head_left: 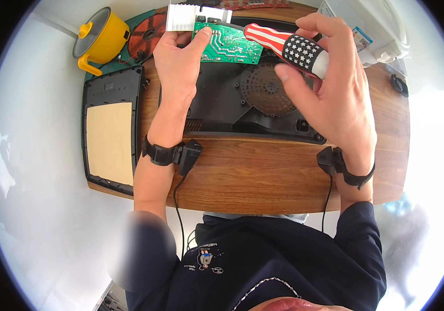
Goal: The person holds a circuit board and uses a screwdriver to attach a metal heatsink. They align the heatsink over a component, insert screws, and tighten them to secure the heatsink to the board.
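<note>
My left hand (176, 72) is closed on the left end of a green circuit board (235, 47), thumb on top, solder side facing up. A silver finned heat sink (181, 18) sits along the board's far left edge. In my right hand (344, 96) is a screwdriver (305, 52) with a red, white and dark star-patterned handle, its butt end toward the palm. Its shaft points left, with the tip at the board's far edge by the heat sink; whether it sits in a screw is too small to tell. Beneath both hands lies a black plastic housing (214, 96) with a round vent grille (268, 88).
A black frame with a beige panel (109, 140) lies at the left. Behind it stand a yellow pot with a lid (103, 39) and a reddish round part (147, 37). At the back right is a white container (382, 36). Wrist-strap cables (177, 207) hang over the wooden table's (263, 171) near edge.
</note>
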`<state>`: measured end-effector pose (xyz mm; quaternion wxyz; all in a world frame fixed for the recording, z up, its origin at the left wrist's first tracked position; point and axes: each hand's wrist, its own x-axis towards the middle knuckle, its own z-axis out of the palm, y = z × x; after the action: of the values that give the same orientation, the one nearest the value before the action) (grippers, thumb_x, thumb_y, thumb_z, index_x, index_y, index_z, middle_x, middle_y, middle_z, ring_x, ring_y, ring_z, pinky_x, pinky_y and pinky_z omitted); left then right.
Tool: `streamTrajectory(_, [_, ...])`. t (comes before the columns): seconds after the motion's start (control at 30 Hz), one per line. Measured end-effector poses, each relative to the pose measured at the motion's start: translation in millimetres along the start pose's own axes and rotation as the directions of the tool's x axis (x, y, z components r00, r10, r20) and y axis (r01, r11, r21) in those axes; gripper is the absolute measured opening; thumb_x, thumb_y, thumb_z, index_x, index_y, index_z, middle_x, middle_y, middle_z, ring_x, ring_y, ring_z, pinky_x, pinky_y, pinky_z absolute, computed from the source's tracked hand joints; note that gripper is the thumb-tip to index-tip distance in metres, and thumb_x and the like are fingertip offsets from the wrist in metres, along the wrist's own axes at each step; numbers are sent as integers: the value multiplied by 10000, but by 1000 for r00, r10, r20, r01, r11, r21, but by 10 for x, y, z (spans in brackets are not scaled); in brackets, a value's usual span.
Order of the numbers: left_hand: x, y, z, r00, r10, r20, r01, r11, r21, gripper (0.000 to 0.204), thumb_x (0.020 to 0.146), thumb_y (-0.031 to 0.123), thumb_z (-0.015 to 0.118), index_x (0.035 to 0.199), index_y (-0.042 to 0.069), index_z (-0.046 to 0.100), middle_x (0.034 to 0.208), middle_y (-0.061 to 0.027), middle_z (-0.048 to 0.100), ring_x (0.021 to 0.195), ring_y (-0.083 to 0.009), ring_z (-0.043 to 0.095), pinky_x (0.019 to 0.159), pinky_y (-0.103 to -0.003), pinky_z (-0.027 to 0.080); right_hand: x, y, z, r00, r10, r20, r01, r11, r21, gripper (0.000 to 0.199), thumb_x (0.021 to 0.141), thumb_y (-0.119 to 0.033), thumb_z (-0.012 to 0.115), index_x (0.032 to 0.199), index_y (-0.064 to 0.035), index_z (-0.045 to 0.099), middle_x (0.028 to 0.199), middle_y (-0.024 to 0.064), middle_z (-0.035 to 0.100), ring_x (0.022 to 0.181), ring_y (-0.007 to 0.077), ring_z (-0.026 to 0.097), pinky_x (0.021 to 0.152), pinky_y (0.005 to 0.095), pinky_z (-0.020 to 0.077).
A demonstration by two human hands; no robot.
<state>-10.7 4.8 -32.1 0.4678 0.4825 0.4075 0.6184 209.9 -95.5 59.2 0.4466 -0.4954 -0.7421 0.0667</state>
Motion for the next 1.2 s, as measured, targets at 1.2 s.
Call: streamTrajectory(1.2, [-12, 21, 27, 1000, 22, -16, -20, 994, 111, 384, 908, 89, 811, 1242, -45, 677, 1074, -94, 755, 949, -88, 661, 887, -258, 494, 33, 107, -32, 990, -143, -16, 136, 966, -218, 420, 891, -118, 791, 1257, -43, 600, 1110, 128, 639, 992, 281, 647, 836, 358, 539])
